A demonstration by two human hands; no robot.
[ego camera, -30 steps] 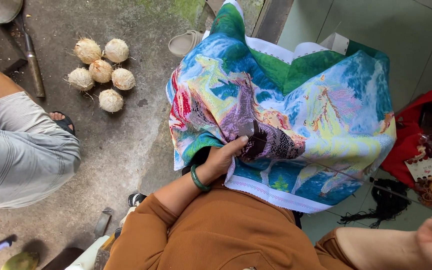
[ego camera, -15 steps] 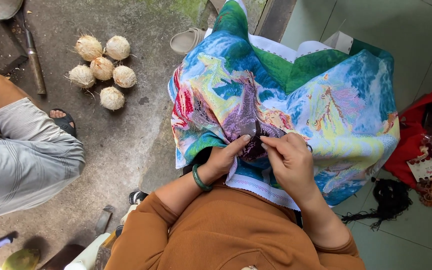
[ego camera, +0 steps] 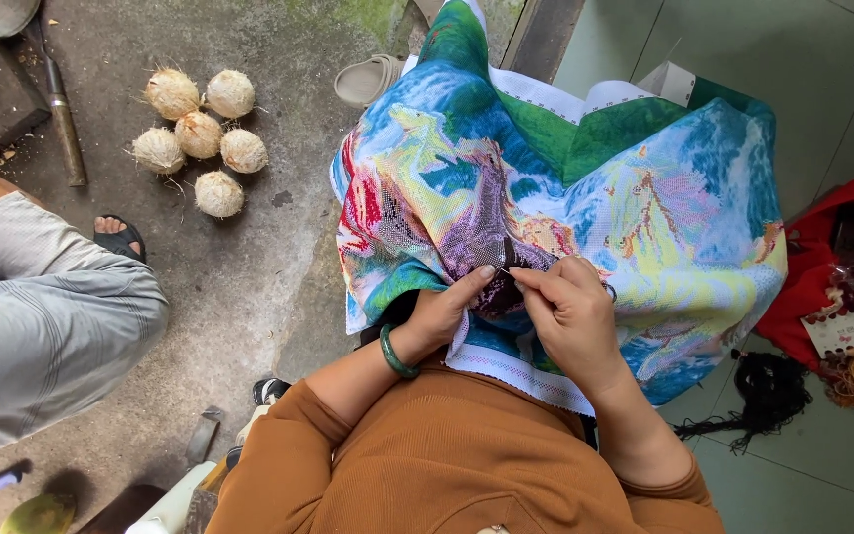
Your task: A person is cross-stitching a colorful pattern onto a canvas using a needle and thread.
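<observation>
A: Entry, head view. Where does the embroidered cloth point(ego camera: 585, 188) lie relative to the fingers?

B: It is draped over the person's lap and spreads from the hands toward 12, 1 and 3 o'clock. Both hands meet at its near middle, on a dark purple patch of stitching.

A: Left hand point(ego camera: 444, 311)?

B: Fingers curled shut, pinching a fold of the cloth; thumb tip points toward 2 o'clock and lies on top of the fabric. A green bangle point(ego camera: 395, 353) sits on that wrist, at 7 o'clock from the hand.

A: Right hand point(ego camera: 575, 311)?

B: Thumb and forefinger closed to a fine pinch at 10 o'clock of the hand, holding a thin needle point(ego camera: 507, 274) against the cloth. The two hands' fingertips are nearly touching. Thread too fine to make out.

A: Surroundings?

B: Five husked coconuts point(ego camera: 200, 138) on the concrete at 10 o'clock, well apart from the cloth. Another person's leg in grey shorts point(ego camera: 42, 326) at 9 o'clock. A red bag point(ego camera: 832, 257) with thread skeins at 3 o'clock, a black thread bundle point(ego camera: 768, 396) at 4 o'clock.
</observation>
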